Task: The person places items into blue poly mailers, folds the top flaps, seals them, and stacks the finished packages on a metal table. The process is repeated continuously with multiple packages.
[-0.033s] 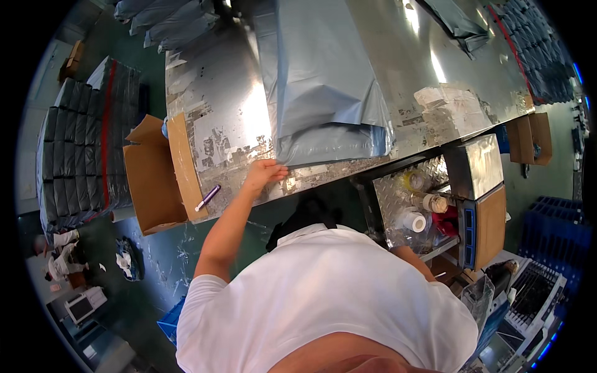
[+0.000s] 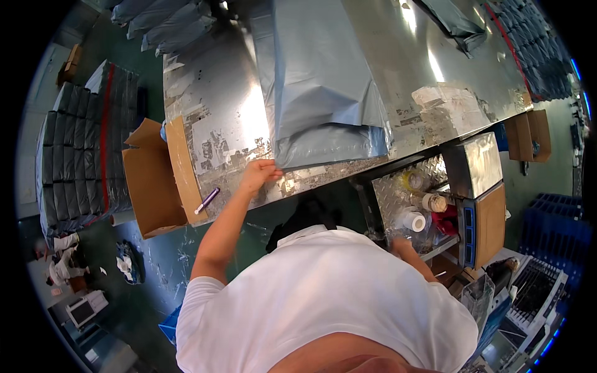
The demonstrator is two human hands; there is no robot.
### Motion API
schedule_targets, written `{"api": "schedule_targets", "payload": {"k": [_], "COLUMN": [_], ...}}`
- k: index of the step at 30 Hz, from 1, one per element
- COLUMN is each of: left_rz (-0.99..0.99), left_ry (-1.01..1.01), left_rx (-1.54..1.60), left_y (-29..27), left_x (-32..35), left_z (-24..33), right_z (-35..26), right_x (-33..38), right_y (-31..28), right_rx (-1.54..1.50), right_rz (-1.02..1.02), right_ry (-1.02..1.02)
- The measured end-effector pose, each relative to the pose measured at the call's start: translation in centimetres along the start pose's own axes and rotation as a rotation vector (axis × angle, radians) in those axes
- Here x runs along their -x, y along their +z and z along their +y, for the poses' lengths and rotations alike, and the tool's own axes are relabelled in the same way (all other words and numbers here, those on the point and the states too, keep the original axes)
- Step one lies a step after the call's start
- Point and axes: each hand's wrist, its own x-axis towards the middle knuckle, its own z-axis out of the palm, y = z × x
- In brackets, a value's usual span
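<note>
A long grey plastic bag (image 2: 323, 93) lies on the metal table, its near end creased and folded. With fingers together, my left hand (image 2: 261, 174) pinches the bag's near left corner at the table edge. Down on the right, my right hand (image 2: 400, 245) is beside the tape shelf, close to my shirt. Its fingers are blurred and partly hidden, so what they do does not show.
The metal table (image 2: 217, 112) bears old tape scraps. A purple marker (image 2: 208, 200) lies near an open cardboard box (image 2: 149, 180) on the left. Tape rolls (image 2: 413, 221) sit on the shelf below. Strapped stacks of grey bags (image 2: 78, 149) stand at the far left.
My right hand has moved slightly forward from beside my shirt, showing more of itself by the shelf. My left hand stays at the bag's corner, and the bag lies as before.
</note>
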Motion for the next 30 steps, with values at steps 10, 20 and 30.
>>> {"api": "schedule_targets", "payload": {"k": [10, 20, 30], "left_rz": [-0.322, 0.287, 0.636], "left_ry": [1.515, 1.111, 0.506], "left_rx": [-1.753, -0.749, 0.077], "left_y": [0.5, 0.4, 1.0], "left_x": [-4.6, -8.3, -14.9], "left_z": [12.5, 8.7, 11.8], "right_z": [-14.2, -17.4, -21.1], "right_x": [-15.2, -18.4, -27.4], "right_y": [-30.4, -28.6, -28.3], "right_rx": [0.482, -0.603, -0.736], "right_rz": [0.722, 0.807, 0.782], "right_ry": [-1.012, -0.573, 0.020]}}
